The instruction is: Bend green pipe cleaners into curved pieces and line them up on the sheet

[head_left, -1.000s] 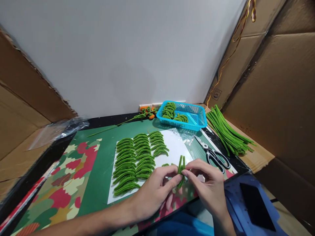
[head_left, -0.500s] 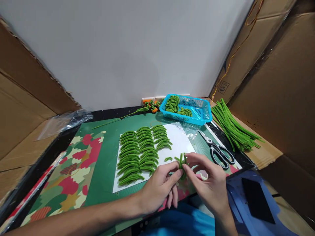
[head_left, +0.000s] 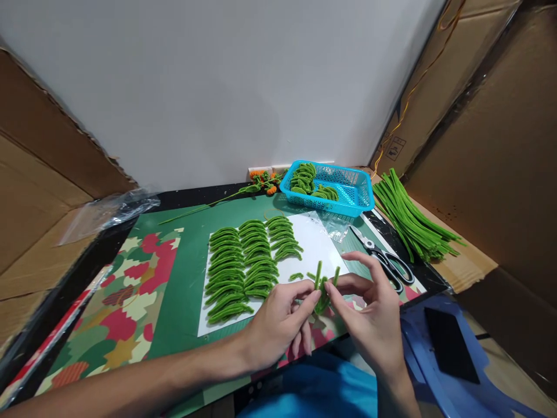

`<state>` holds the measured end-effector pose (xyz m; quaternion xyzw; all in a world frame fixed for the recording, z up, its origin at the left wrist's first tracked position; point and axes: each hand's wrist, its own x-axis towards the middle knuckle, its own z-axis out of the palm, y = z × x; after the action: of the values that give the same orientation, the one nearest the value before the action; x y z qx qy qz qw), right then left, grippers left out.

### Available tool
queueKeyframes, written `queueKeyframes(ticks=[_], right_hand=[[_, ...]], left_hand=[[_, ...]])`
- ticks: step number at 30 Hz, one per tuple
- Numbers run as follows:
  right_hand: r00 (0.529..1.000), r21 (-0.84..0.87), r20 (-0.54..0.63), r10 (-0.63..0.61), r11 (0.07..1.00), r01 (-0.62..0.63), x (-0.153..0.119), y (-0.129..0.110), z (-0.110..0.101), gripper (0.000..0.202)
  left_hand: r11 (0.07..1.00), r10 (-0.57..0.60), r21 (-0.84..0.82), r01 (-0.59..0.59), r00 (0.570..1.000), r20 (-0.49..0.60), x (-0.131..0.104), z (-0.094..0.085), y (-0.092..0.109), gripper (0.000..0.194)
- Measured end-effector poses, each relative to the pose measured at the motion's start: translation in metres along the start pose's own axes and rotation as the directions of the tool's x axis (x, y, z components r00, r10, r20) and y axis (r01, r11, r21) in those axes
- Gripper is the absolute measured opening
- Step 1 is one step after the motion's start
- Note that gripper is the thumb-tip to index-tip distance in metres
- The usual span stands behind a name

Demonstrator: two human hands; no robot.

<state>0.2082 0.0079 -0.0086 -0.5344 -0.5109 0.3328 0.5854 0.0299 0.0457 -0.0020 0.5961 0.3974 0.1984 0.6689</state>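
Observation:
Between my two hands is a small piece of bent green pipe cleaners (head_left: 322,295), its ends sticking up. My left hand (head_left: 282,322) pinches its left side between thumb and fingers. With thumb and fingers, my right hand (head_left: 365,307) grips the other side, the index finger raised and bent. Just left of the piece, a short bent pipe cleaner (head_left: 296,276) lies on a white sheet (head_left: 307,232). Curved green pipe cleaner pieces (head_left: 226,261) are laid on that sheet in three columns.
A blue basket (head_left: 348,210) with green pieces stands at the back. Black-handled scissors (head_left: 383,258) lie to the right, beside a bundle of long green pipe cleaners (head_left: 413,223). An orange-flowered stem (head_left: 261,184) and a clear plastic bag (head_left: 108,215) lie farther back. A blue stool (head_left: 418,348) holds a dark phone-like slab (head_left: 450,345).
The upright ends of the green piece have spread apart, the right one moving right with my right fingers. My right index finger has lifted. The view has shifted slightly.

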Motion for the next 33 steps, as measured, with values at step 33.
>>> queueKeyframes(ticks=[33], right_hand=[[0.996, 0.178, 0.05, 0.08, 0.98, -0.087, 0.001, 0.006, -0.002, 0.049]], left_hand=[[0.963, 0.028, -0.265, -0.049, 0.996, -0.083, -0.002, 0.007, -0.015, 0.051]])
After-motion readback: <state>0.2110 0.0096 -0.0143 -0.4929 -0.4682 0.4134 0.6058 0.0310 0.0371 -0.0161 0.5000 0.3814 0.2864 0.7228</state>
